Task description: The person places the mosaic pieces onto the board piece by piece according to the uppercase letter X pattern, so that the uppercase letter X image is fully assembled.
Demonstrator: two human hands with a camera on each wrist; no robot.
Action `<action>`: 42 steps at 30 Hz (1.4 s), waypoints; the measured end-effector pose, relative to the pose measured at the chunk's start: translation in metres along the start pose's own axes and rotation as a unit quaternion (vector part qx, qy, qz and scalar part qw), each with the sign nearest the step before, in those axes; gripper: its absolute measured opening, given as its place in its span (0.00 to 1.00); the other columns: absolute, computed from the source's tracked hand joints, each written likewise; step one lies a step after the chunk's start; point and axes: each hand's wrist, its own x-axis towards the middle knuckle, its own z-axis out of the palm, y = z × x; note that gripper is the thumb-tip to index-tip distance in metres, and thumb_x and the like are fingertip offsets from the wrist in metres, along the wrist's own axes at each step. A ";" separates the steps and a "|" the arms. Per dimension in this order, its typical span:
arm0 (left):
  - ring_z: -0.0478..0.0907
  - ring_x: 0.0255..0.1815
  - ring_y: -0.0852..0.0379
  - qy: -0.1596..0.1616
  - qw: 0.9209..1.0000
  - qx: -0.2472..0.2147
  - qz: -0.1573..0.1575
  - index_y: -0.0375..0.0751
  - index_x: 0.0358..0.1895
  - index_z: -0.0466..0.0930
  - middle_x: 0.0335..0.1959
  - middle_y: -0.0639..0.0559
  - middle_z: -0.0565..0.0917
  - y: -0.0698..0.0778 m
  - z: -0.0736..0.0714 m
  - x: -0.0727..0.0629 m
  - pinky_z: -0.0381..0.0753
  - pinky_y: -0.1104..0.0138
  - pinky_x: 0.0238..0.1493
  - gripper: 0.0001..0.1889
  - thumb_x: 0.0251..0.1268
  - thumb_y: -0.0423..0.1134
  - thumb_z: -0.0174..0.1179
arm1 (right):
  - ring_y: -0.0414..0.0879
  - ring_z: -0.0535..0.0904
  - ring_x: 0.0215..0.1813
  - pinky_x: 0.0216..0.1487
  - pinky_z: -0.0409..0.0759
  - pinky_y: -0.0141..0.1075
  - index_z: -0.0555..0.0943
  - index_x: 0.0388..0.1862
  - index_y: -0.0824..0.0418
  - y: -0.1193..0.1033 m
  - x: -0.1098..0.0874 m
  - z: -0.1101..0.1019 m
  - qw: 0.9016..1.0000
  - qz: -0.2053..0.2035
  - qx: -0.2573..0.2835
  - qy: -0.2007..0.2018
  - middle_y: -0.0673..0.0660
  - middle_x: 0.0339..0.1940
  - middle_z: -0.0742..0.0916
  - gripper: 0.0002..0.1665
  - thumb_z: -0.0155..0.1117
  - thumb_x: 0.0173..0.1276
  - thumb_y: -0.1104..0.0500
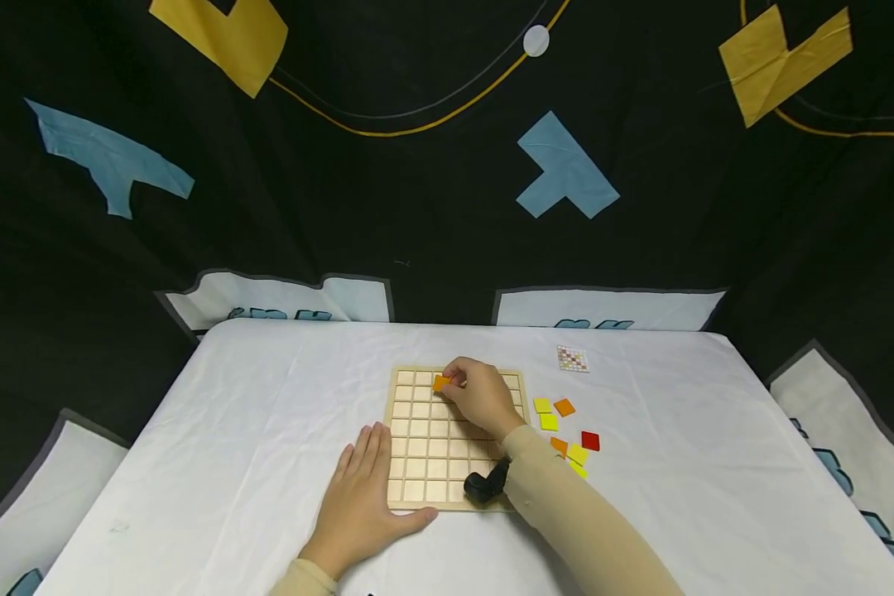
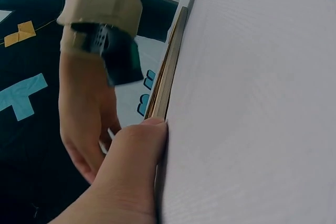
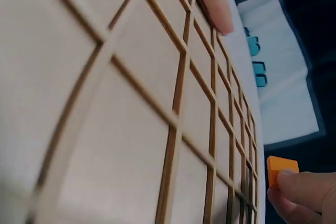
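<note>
The right hand is pinching an orange tile near the top of the wooden board, a little below the middle of the frame. The tile is sitting right at the tips of the thumb and fingers, poking out to their left. The grip is being narrow, just as wide as that small tile. In the right wrist view, the tile is showing at the lower right, with its top part sticking out past the fingertips. I cannot tell if it is touching the board.

The left hand is resting at the board's lower left corner. Its fingers are lying straight and close together along the left side, and its thumb is stretching out wide along the bottom edge. It is not pinching anything. In the left wrist view, the thumb is touching the board's edge.

To the right of the board, four yellow tiles, two more orange tiles and a red tile are lying on the white table. A little card with colored squares is lying above them.
</note>
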 end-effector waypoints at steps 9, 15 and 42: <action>0.47 0.82 0.43 -0.011 1.000 0.003 0.002 0.29 0.78 0.50 0.81 0.38 0.52 0.000 -0.001 -0.001 0.49 0.49 0.80 0.69 0.43 0.81 0.59 | 0.40 0.77 0.32 0.38 0.77 0.34 0.85 0.43 0.54 -0.006 0.012 0.016 0.999 -0.014 -0.022 -0.033 0.48 0.31 0.86 0.08 0.70 0.65 0.58; 0.46 0.83 0.43 -0.017 1.000 0.004 0.000 0.30 0.78 0.49 0.81 0.38 0.51 0.000 -0.002 0.000 0.48 0.49 0.81 0.69 0.43 0.81 0.59 | 0.39 0.76 0.34 0.39 0.76 0.32 0.88 0.45 0.52 -0.006 0.013 0.022 0.996 -0.037 -0.073 -0.032 0.46 0.31 0.86 0.10 0.70 0.66 0.53; 0.47 0.83 0.42 -0.017 1.000 0.004 0.001 0.31 0.78 0.49 0.81 0.39 0.51 0.000 0.000 0.000 0.48 0.48 0.80 0.67 0.47 0.82 0.54 | 0.44 0.75 0.36 0.37 0.76 0.36 0.85 0.51 0.55 0.036 -0.041 -0.045 0.993 -0.002 -0.121 0.011 0.49 0.33 0.83 0.15 0.70 0.65 0.57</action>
